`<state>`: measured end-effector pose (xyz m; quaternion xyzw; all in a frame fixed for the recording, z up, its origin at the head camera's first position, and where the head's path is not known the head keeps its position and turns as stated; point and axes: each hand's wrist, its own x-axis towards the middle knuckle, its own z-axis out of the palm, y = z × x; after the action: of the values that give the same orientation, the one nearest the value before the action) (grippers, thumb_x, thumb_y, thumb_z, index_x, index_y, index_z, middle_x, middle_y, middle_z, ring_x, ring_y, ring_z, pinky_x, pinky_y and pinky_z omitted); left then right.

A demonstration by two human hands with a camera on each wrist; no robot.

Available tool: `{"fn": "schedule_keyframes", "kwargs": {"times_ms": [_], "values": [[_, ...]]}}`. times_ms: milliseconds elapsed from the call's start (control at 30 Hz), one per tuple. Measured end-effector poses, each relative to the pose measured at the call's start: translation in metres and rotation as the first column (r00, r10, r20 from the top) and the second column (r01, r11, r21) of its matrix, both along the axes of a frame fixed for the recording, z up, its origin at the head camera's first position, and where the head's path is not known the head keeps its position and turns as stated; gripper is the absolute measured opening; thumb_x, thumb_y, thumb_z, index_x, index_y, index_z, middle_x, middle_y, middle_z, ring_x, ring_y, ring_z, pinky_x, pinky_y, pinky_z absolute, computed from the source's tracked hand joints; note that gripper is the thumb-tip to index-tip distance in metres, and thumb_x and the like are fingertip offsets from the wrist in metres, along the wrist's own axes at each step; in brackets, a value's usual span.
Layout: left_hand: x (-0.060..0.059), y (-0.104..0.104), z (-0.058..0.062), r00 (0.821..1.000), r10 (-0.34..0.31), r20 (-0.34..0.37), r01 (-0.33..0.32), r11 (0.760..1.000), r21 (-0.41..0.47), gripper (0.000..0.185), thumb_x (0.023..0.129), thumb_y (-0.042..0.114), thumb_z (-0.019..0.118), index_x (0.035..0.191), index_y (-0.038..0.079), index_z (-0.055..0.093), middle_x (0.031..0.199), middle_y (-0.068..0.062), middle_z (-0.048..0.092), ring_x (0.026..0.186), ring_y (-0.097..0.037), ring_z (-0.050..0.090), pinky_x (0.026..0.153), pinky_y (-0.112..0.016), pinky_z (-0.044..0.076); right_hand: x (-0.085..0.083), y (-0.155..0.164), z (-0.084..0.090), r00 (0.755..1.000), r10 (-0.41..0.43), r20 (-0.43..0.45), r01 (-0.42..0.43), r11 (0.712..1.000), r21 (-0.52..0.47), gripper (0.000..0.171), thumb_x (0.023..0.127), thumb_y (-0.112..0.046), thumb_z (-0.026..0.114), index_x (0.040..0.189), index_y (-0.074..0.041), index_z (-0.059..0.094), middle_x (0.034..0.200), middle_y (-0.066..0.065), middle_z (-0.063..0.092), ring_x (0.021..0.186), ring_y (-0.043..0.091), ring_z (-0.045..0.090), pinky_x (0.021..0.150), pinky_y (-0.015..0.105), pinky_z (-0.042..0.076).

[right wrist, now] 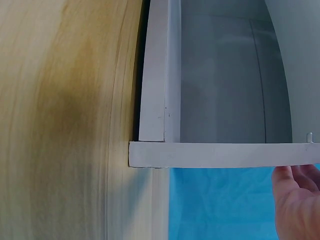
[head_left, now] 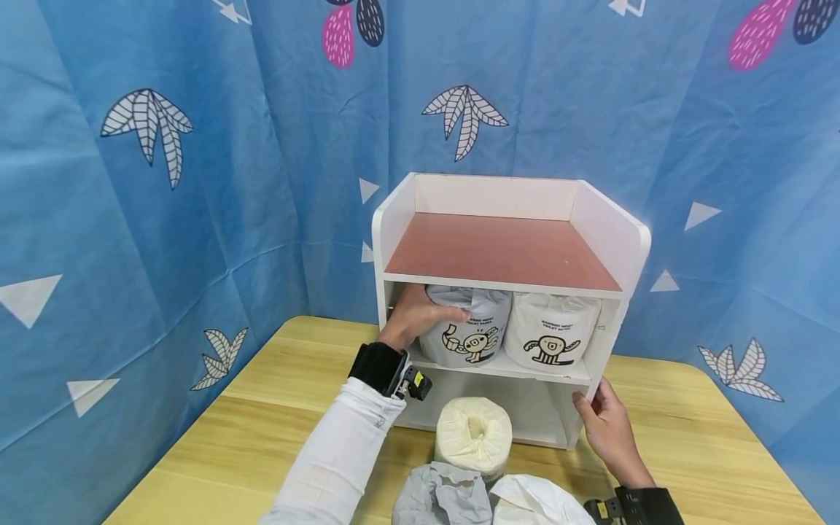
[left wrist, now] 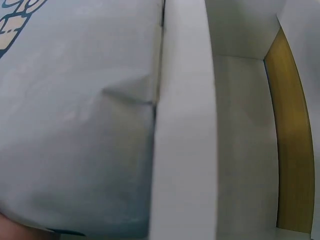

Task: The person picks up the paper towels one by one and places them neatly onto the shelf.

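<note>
My left hand (head_left: 420, 313) grips a grey-wrapped toilet roll (head_left: 477, 339) on the left of the white shelf unit's middle level. The thumb lies across its front; the other fingers are mostly hidden beside the roll. In the left wrist view, the grey wrapper (left wrist: 80, 130) fills the left side, next to the shelf board (left wrist: 185, 150). Beside that roll stands a white-wrapped toilet roll (head_left: 551, 343). My right hand (head_left: 613, 430) touches the outer face of the unit's right side panel (right wrist: 220, 155), low down. Its thumb and fingers show below that panel in the right wrist view.
A cream-wrapped roll (head_left: 459, 437) stands on the wooden table (head_left: 275, 430) before the shelf unit, with a grey wrapped roll (head_left: 426, 499) and a white one (head_left: 541, 503) nearer me. The unit has a reddish-brown top (head_left: 499, 251). A blue patterned curtain (head_left: 249, 182) hangs behind.
</note>
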<state>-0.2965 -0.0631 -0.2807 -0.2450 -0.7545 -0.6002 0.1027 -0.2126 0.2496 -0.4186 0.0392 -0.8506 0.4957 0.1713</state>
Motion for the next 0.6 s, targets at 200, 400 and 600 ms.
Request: {"fn": "schedule_keyframes", "kwargs": {"times_ms": [200, 400, 600], "values": [[-0.0021, 0.0024, -0.0004, 1.000, 0.002, 0.025, -0.002, 1.000, 0.016, 0.073, 0.063, 0.010, 0.087, 0.128, 0.018, 0.055, 0.117, 0.000, 0.065, 0.112, -0.019, 0.057, 0.105, -0.041, 0.037, -0.0004, -0.0005, 0.0000, 1.000, -0.014, 0.013, 0.014, 1.000, 0.005, 0.052, 0.103, -0.014, 0.047, 0.150, -0.002, 0.029, 0.135, 0.024, 0.049, 0.116, 0.034, 0.053, 0.083, 0.024, 0.050], [-0.0036, 0.0041, -0.0010, 0.997, 0.016, 0.073, -0.016, 1.000, 0.006, 0.063, 0.065, 0.013, 0.086, 0.122, 0.014, 0.060, 0.107, -0.002, 0.069, 0.101, -0.019, 0.064, 0.100, -0.040, 0.041, 0.0001, -0.0002, 0.0004, 1.000, -0.001, 0.019, 0.002, 1.000, -0.014, 0.053, 0.103, -0.014, 0.046, 0.151, -0.002, 0.027, 0.137, 0.025, 0.047, 0.119, 0.036, 0.051, 0.086, 0.025, 0.049], [-0.0057, 0.0057, -0.0013, 0.997, -0.007, 0.081, 0.006, 1.000, 0.013, 0.058, 0.067, 0.011, 0.084, 0.121, 0.010, 0.061, 0.103, -0.007, 0.071, 0.092, -0.022, 0.068, 0.096, -0.041, 0.046, -0.0002, 0.0003, -0.0001, 1.000, 0.015, 0.013, -0.014, 0.999, -0.029, 0.055, 0.103, -0.013, 0.047, 0.152, -0.003, 0.025, 0.140, 0.026, 0.045, 0.121, 0.038, 0.050, 0.088, 0.029, 0.049]]}}
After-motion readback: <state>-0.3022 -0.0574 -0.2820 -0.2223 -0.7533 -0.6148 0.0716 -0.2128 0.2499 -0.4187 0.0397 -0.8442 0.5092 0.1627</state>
